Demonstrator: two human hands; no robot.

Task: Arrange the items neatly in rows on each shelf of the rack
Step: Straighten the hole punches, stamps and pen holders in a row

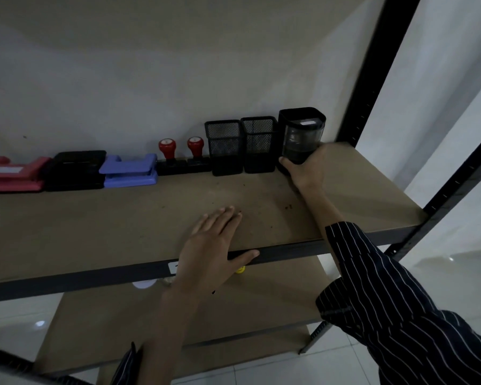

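Observation:
A row of items stands along the back of the brown shelf board [122,226]. From the left: a pink hole punch [13,175], a black one [75,169], a blue one [129,170], two red-handled stamps [181,152], and two black mesh pen holders [242,145]. At the right end stands a black plastic holder [301,132] with a clear front. My right hand [307,168] grips its lower part, thumb on its left side. My left hand [214,245] rests flat on the shelf's front edge, fingers straight.
Black metal uprights [372,79] frame the rack on the right. A lower shelf board [233,323] lies beneath, with a small white object [143,284] and a yellow one [240,269] partly hidden under the upper shelf's front rail. A white wall stands behind.

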